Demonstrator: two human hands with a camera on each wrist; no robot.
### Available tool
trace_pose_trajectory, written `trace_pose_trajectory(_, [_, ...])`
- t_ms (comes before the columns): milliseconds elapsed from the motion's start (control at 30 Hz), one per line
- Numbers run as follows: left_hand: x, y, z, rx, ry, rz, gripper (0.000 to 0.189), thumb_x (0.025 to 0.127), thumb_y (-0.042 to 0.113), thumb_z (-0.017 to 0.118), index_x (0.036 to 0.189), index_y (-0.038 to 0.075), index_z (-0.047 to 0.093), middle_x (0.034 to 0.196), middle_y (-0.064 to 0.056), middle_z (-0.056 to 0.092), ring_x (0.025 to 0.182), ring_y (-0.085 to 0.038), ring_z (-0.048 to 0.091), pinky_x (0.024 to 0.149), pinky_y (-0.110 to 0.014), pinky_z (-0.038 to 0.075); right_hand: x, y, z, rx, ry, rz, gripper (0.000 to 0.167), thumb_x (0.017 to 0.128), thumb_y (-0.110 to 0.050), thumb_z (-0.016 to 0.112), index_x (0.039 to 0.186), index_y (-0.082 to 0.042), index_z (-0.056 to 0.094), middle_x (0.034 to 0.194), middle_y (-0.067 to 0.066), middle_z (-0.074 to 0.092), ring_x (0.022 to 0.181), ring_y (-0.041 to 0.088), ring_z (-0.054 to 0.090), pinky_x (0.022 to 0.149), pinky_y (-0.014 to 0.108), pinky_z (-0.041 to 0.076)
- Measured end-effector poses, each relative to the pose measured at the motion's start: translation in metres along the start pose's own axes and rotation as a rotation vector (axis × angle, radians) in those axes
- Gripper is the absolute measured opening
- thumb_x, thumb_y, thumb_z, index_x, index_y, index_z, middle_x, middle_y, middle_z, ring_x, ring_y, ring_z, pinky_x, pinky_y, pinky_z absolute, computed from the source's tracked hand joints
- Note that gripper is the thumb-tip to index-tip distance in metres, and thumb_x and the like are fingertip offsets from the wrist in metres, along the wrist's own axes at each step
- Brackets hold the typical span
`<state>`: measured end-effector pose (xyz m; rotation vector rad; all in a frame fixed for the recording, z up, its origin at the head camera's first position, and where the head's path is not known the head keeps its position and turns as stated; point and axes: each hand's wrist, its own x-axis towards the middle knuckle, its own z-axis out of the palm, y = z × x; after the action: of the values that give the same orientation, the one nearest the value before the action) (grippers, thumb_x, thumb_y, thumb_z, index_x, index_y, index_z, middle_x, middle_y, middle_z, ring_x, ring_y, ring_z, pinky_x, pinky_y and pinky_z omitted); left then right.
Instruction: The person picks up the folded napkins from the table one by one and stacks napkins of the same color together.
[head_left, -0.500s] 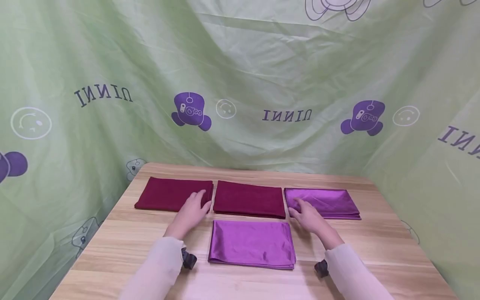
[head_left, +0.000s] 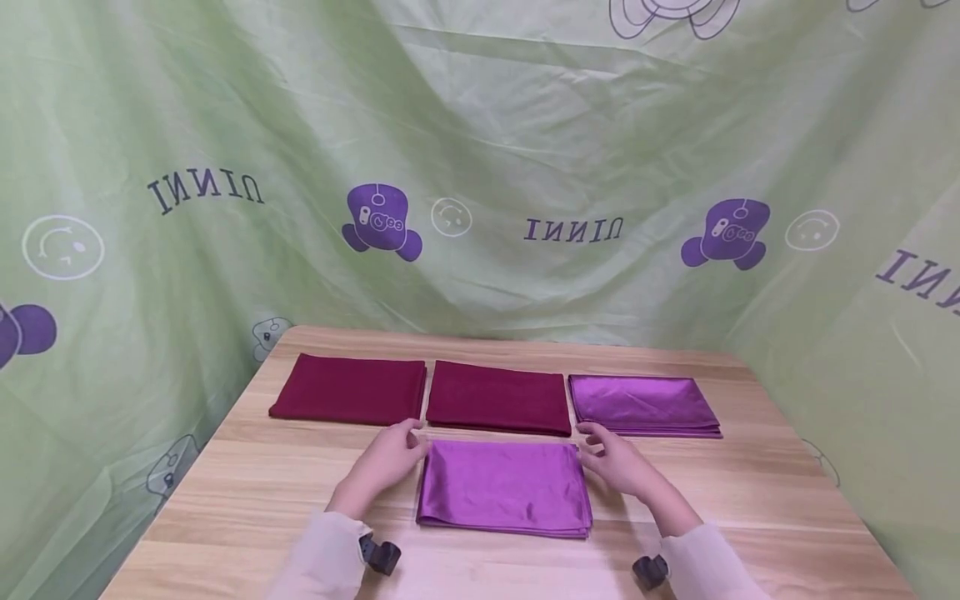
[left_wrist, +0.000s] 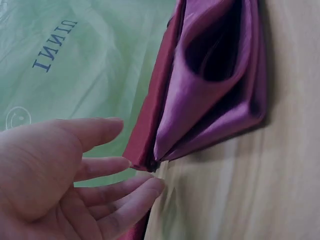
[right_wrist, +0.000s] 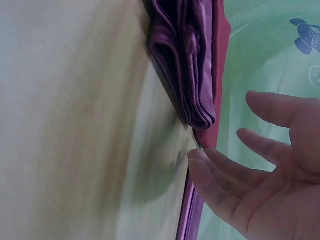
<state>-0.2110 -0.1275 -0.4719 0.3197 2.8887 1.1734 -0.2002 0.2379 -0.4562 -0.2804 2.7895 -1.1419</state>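
A folded shiny purple cloth (head_left: 504,487) lies at the front middle of the table. My left hand (head_left: 386,460) hovers by its far left corner, holding nothing, the fingers loosely spread. By the far right corner is my right hand (head_left: 618,461), likewise without anything in it. In the left wrist view the folded layers of the purple cloth (left_wrist: 200,95) gape beyond the fingertips (left_wrist: 156,186). The right wrist view shows the layered edge of the purple cloth (right_wrist: 187,75) apart from the fingers (right_wrist: 215,187).
Along the back lie two folded dark red cloths, one left (head_left: 352,389) and one in the middle (head_left: 498,400), and another folded purple cloth (head_left: 643,404) at the right. A green printed curtain (head_left: 480,150) hangs behind and beside the wooden table (head_left: 757,508).
Both hands have drawn back toward the body, from beside the back row of cloths to the sides of the front purple cloth. The cloths have not moved.
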Motion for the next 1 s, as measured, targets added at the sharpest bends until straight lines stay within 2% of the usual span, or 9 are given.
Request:
trace_pose_trajectory(133, [-0.004, -0.002, 0.005, -0.037, -0.032, -0.022, 0.038, 0.089, 0.018, 0.070, 0.119, -0.002, 0.061, 0.083, -0.001, 0.064, 0.074, -0.016, 0.059, 0.071, -0.039, 0.051, -0.006, -0.001, 0.005, 0.036, -0.009, 0.020, 0.046, 0.087, -0.007, 0.072, 0.129, -0.001, 0.055, 0.110, 0.022, 0.062, 0.095, 0.038, 0.063, 0.078, 0.048, 0.053])
trace_pose_trajectory(367, [-0.010, -0.002, 0.012, -0.058, -0.023, -0.013, 0.032, 0.084, 0.017, 0.075, 0.110, 0.002, 0.065, 0.080, 0.000, 0.060, 0.075, -0.017, 0.057, 0.073, -0.041, 0.050, -0.011, -0.001, 0.014, 0.193, -0.036, 0.082, 0.045, 0.083, -0.001, 0.072, 0.125, -0.002, 0.057, 0.107, 0.019, 0.060, 0.071, 0.021, 0.061, 0.059, 0.036, 0.054])
trace_pose_trajectory(500, [-0.012, -0.002, 0.015, -0.089, -0.022, -0.034, 0.034, 0.082, 0.017, 0.077, 0.110, 0.002, 0.065, 0.081, -0.001, 0.063, 0.077, -0.018, 0.059, 0.074, -0.041, 0.051, -0.011, -0.002, 0.016, 0.252, -0.042, 0.088, 0.046, 0.080, 0.004, 0.073, 0.123, 0.003, 0.058, 0.102, 0.017, 0.058, 0.072, 0.020, 0.059, 0.061, 0.036, 0.055])
trace_pose_trajectory(667, [-0.013, -0.003, 0.017, -0.145, -0.028, -0.065, 0.034, 0.080, 0.010, 0.077, 0.110, 0.001, 0.065, 0.077, -0.001, 0.060, 0.071, -0.016, 0.056, 0.067, -0.036, 0.049, -0.008, 0.000, 0.018, 0.361, -0.084, 0.090, 0.051, 0.076, 0.008, 0.073, 0.124, 0.009, 0.055, 0.099, 0.018, 0.056, 0.075, 0.021, 0.057, 0.064, 0.035, 0.055])
trace_pose_trajectory(800, [-0.013, -0.003, 0.017, -0.200, -0.033, -0.058, 0.033, 0.078, 0.005, 0.076, 0.109, 0.002, 0.066, 0.075, -0.002, 0.055, 0.068, -0.016, 0.051, 0.063, -0.033, 0.046, -0.007, 0.002, 0.018, 0.494, -0.154, 0.102, 0.056, 0.077, 0.011, 0.072, 0.127, 0.014, 0.048, 0.097, 0.020, 0.055, 0.077, 0.021, 0.058, 0.067, 0.034, 0.055])
trace_pose_trajectory(933, [-0.012, -0.003, 0.017, -0.257, -0.042, -0.048, 0.034, 0.078, 0.003, 0.076, 0.110, 0.001, 0.066, 0.076, -0.002, 0.054, 0.068, -0.017, 0.051, 0.063, -0.033, 0.046, -0.007, 0.002, 0.018, 0.563, -0.187, 0.125, 0.058, 0.078, 0.011, 0.071, 0.129, 0.016, 0.045, 0.095, 0.018, 0.055, 0.076, 0.020, 0.060, 0.070, 0.035, 0.056])
trace_pose_trajectory(1000, [-0.012, -0.002, 0.017, -0.317, -0.052, -0.053, 0.035, 0.078, 0.001, 0.075, 0.111, 0.000, 0.066, 0.077, -0.004, 0.054, 0.069, -0.017, 0.053, 0.063, -0.032, 0.047, -0.006, 0.002, 0.018, 0.579, -0.198, 0.131, 0.058, 0.078, 0.011, 0.070, 0.130, 0.016, 0.044, 0.094, 0.017, 0.055, 0.075, 0.019, 0.061, 0.069, 0.034, 0.056])
